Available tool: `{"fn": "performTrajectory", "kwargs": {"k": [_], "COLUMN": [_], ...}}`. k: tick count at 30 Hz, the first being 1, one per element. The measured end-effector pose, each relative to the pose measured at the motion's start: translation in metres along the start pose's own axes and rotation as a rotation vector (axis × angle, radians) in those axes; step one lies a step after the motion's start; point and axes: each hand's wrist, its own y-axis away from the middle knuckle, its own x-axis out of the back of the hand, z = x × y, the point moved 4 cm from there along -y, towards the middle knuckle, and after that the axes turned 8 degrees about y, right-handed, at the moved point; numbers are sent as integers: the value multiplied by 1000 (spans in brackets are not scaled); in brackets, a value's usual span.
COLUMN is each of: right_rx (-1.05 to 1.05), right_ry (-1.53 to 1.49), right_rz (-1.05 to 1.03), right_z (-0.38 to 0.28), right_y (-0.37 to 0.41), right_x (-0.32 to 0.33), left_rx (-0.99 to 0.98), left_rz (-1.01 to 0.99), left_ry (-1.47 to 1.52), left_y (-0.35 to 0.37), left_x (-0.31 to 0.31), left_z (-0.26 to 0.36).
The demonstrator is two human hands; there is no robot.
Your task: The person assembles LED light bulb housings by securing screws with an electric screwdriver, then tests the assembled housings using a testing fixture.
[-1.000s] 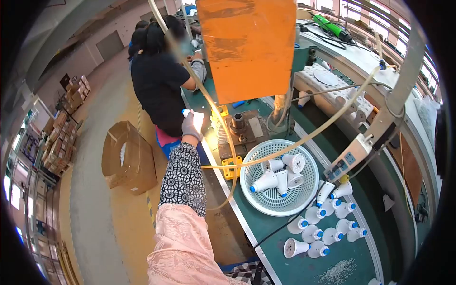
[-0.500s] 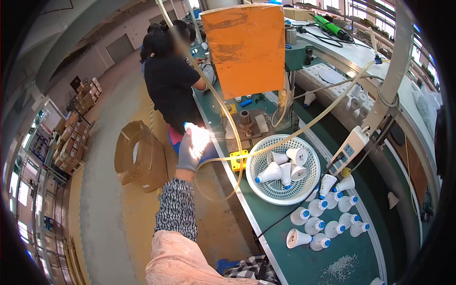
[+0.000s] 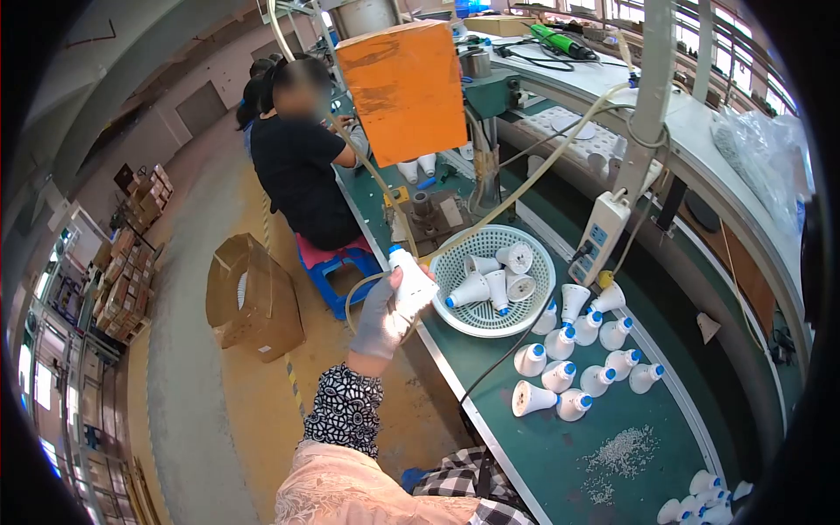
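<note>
My left hand (image 3: 383,319), in a grey glove with a bare thumb tip, is closed around a white cone-shaped bulb housing (image 3: 411,282). Its blue narrow end points up and to the left. I hold it above the near edge of the green bench, just left of a pale plastic basket (image 3: 455,322). Inside that basket lie several similar white housings (image 3: 470,290), some with blue tips. My right hand is out of view.
Several blue-tipped housings (image 3: 558,376) stand on the green bench (image 3: 490,394), near scattered white bits (image 3: 621,451). A power strip (image 3: 604,229), hoses and an orange machine cover (image 3: 404,92) are behind. A co-worker (image 3: 302,166) sits beyond; a cardboard box (image 3: 254,302) stands left.
My left hand has come right and lower in view, bringing the bulb housing closer to the basket. The view has shifted, showing more housings at the lower right.
</note>
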Motion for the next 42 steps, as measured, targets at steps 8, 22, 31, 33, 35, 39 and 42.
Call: {"fn": "performTrajectory", "kwargs": {"k": [8,22,31,33,35,39,42], "right_rx": [21,56,100,100,98,87,72], "right_ry": [-21,0,24,5,-13,-35,-50], "right_rz": [37,133,196,182,172,152,141], "right_z": [-17,-36,-46,-47,-48,-48,-47], "right_y": [2,12,20,17,16,15,15], "right_x": [29,68,90,89,89,93,95], "left_rx": [206,309,291,266,256,237,260], "left_rz": [-37,-74,-154,-181,-193,-248,-257], "left_ry": [304,190,-105,-172,-240,-296,-313], "left_y": [16,30,44,47,50,54,55], "left_x": [-45,-50,-78,-86,-93,-102,-103], "left_z": [-35,-72,-104,-106,-109,-117,-124]}}
